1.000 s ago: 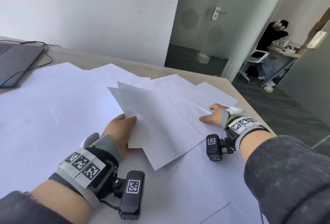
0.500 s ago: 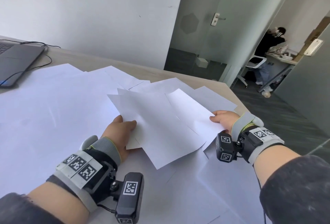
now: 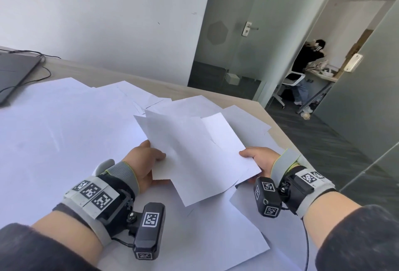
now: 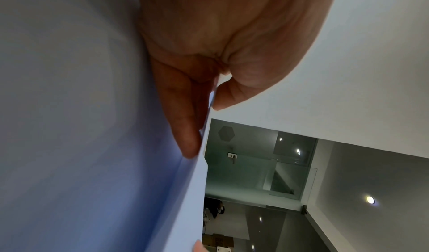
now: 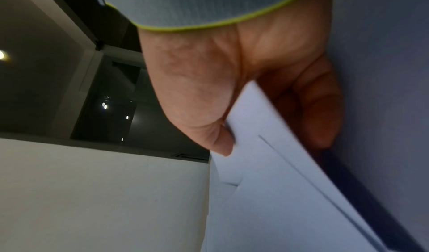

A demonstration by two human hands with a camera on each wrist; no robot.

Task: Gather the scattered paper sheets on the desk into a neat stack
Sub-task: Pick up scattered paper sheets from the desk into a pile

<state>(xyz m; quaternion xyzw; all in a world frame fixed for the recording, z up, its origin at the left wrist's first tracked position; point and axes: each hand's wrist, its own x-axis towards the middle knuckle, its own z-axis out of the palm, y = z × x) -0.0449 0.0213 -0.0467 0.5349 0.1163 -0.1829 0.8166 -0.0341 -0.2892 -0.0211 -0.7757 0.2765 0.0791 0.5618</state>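
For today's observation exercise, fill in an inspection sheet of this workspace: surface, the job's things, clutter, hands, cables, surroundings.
Surface: pale wooden desk, mostly covered by paper.
Job's things: loose sheets lie overlapping and askew; a held bundle is raised above them, its edges not yet aligned.
Clutter: laptop at the far left.
Hands: left hand pinches the bundle's left edge; right hand pinches a sheet at its right edge.
Cables: black cable curls beside the laptop.
Surroundings: white wall, glass door, a seated person in the next room.
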